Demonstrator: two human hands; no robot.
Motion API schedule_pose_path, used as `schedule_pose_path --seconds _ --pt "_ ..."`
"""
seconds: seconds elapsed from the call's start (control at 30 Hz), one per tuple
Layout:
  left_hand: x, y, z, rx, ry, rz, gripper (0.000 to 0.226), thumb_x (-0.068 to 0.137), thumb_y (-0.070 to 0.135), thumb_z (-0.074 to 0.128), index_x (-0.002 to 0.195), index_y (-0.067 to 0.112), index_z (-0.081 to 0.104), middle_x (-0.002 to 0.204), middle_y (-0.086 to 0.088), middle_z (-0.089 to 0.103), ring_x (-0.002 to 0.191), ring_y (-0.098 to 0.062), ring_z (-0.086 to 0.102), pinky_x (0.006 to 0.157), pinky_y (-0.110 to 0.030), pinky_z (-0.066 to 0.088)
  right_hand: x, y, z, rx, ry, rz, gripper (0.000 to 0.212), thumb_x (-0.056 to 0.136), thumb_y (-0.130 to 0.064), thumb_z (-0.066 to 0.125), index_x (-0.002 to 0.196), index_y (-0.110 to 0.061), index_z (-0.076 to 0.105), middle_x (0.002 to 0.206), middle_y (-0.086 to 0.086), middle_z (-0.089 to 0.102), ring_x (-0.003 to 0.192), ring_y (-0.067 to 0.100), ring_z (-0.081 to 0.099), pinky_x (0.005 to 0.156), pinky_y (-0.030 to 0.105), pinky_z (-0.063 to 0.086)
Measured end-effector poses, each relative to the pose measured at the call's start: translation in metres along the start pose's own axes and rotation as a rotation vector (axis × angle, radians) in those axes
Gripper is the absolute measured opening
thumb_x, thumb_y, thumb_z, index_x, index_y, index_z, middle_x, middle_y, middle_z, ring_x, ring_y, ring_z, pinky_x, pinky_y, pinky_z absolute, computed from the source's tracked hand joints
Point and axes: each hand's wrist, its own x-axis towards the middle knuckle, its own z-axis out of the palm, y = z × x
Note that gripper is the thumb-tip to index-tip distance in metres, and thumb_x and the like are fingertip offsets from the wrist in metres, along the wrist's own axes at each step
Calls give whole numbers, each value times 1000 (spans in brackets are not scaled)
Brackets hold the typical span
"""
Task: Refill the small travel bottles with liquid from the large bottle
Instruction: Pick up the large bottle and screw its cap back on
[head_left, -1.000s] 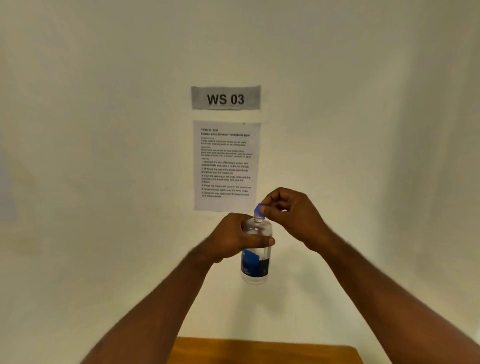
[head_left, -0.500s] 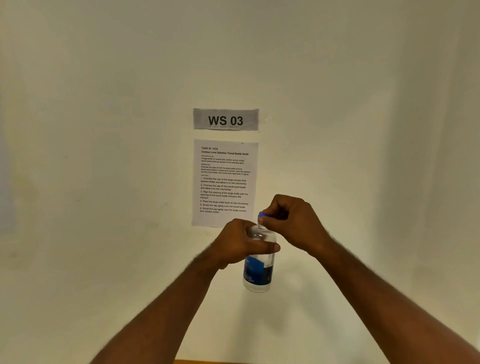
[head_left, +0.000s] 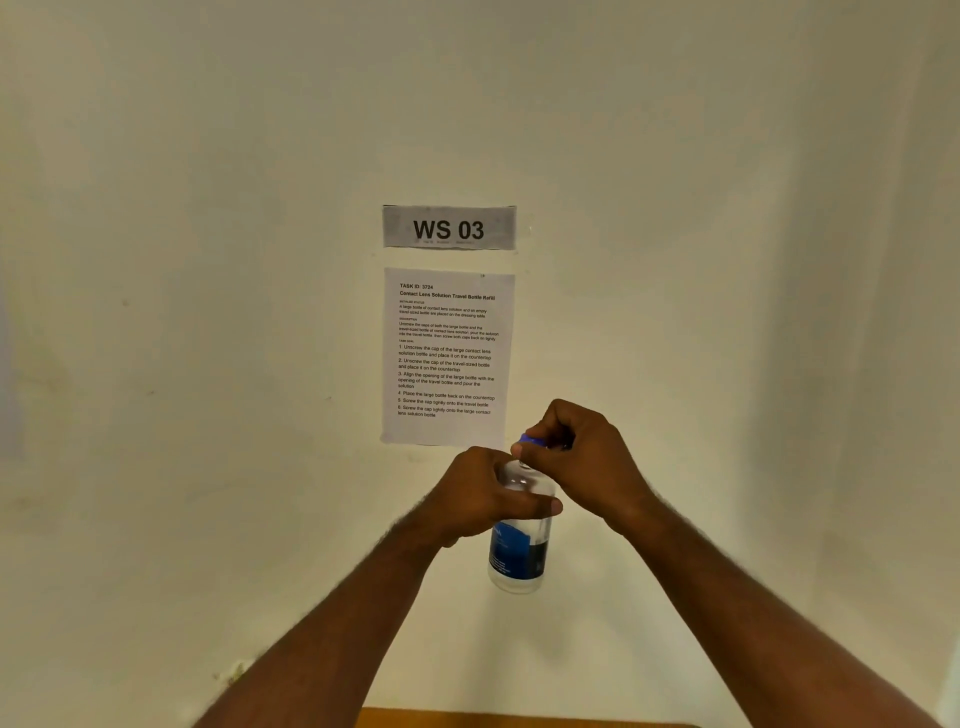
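A grey sign (head_left: 449, 227) on the far wall reads "WS 03". Just below it, a white instruction sheet (head_left: 448, 356) is headed "TASK ID: 3724" and "Contact Lens Solution Travel Bottle Refill", followed by numbered steps, the first beginning "Unscrew the cap of the large contact lens solution bottle". Print on the bottle's blue label (head_left: 511, 555) is too blurred to read.

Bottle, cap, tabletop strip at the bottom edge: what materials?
Bottle: looks like clear glossy plastic; the wall shows through it, with a blue printed label.
Cap: opaque blue, likely plastic, mostly hidden by the right hand.
Tabletop: orange-brown, wood or wood-look laminate; too little is visible to tell.
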Motion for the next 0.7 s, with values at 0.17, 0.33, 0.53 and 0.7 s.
schedule_pose_path --seconds 0.17,0.33,0.53,0.7 --pt "-4 -1 1 -20 13 -13 42 69 40 91 105 28 71 99 6 76 94 -12 72 78 -22 60 -1 3 0 28 -33 8 15 83 -20 81 88 -18 67 89 -7 74 81 10 70 70 17 50" --pt "-6 -6 5 -6 16 -13 53 69 39 91 114 20 70 103 6 74 97 -13 70 79 -22 59 -4 7 12 -40 29 16 20 80 -28 84 87 -21 66 86 -11 72 76 9 67 67 16 49" --pt "-19 -22 9 -7 7 -25 49 67 41 91 106 18 72 97 3 77 95 -17 74 88 -37 64 -25 20 22 12 -81 11 35 84 -40 78 113 -34 59 103 -19 67 96 2 64 74 14 46" --pt "-46 -61 25 -69 -76 -110 48 63 39 95 103 25 72 99 7 76 97 -15 73 87 -31 63 -62 57 27 52 -240 142 74 74 -64 68 140 -41 44 123 -20 62 111 1 62 80 13 46"
